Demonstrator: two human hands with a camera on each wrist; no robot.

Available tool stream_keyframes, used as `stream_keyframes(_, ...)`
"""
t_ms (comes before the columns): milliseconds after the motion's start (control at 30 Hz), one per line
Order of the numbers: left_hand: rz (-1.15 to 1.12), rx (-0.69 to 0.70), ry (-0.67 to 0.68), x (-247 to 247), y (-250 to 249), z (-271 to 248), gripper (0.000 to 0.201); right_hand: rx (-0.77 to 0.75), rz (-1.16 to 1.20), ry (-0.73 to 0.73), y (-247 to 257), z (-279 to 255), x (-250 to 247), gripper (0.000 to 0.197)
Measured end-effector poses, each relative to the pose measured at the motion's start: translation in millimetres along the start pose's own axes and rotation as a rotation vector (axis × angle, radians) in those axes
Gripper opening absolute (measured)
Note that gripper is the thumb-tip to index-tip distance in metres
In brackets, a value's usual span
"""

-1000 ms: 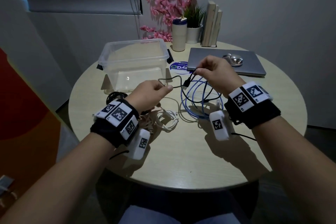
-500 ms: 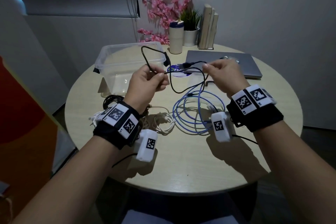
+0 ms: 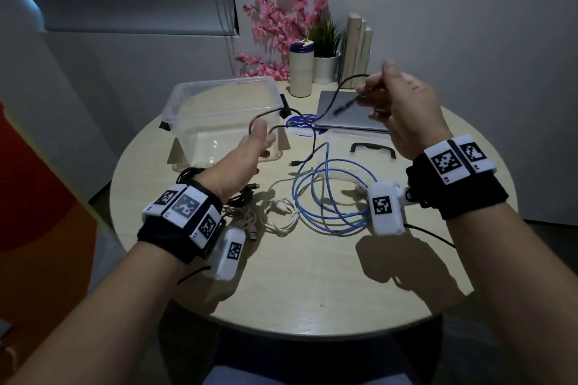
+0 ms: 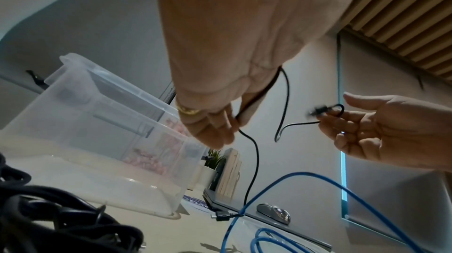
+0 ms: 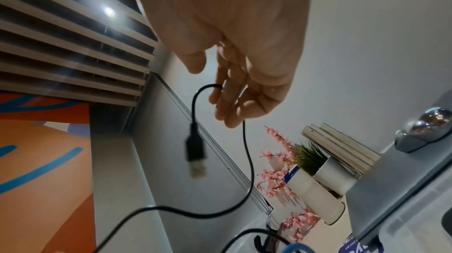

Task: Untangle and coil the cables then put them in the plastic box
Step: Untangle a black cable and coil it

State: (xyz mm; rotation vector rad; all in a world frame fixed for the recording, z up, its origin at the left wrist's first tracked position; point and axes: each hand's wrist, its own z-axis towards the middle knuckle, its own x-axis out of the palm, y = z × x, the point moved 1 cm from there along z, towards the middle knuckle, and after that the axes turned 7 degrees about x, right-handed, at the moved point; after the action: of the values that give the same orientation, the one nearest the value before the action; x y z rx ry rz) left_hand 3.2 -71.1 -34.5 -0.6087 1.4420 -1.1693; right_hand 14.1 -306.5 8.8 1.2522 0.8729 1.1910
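Observation:
A thin black cable (image 3: pixel 312 137) runs between both hands above the table. My left hand (image 3: pixel 266 134) pinches it in front of the clear plastic box (image 3: pixel 219 97); in the left wrist view the black cable (image 4: pixel 255 156) passes between thumb and fingers. My right hand (image 3: pixel 372 94) is raised over the laptop and holds the cable looped at its fingers, and the USB plug (image 5: pixel 195 156) dangles below them. The cable's other end (image 3: pixel 295 162) lies on the table by the blue cable coil (image 3: pixel 331 197). A white cable (image 3: pixel 278 212) and a black bundle (image 3: pixel 194 175) lie near my left wrist.
The box lid with a black handle (image 3: pixel 372 147) lies under my right hand, partly beneath the blue coil. A closed laptop (image 3: pixel 341 116) with a silver mouse (image 4: pixel 274 213), a tumbler (image 3: pixel 300 69), a potted plant, books and pink flowers stand at the back.
My right hand has lifted up and to the right, drawing the black cable out from the blue coil, so the plug now hangs from its fingers. My left hand stays by the box.

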Motion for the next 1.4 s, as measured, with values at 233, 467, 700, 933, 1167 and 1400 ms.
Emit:
stream_keyframes(233,0.318,0.003,0.112,-7,12,6,0.072,0.048,0.06,0.071,-5,-5,9,0.015)
stream_keyframes(467,-0.022,0.096,0.02,-14,2,7,0.104,0.094,-0.03,0.258,-3,-18,26,0.01)
stream_keyframes(700,-0.125,0.24,-0.13,16,-10,15,0.016,0.146,-0.025,0.424,-2,-31,47,0.02)
stream_keyframes(933,-0.206,0.157,-0.245,5,1,10,0.015,0.196,0.256,0.355,6,-21,29,0.027)
stream_keyframes(1167,0.379,0.216,0.268,33,-4,-13,0.011,0.131,0.52,0.25,5,-12,33,0.023)
stream_keyframes(1400,0.22,0.216,0.427,19,-23,-25,0.026,-0.068,-0.323,0.012,-18,-6,25,0.026)
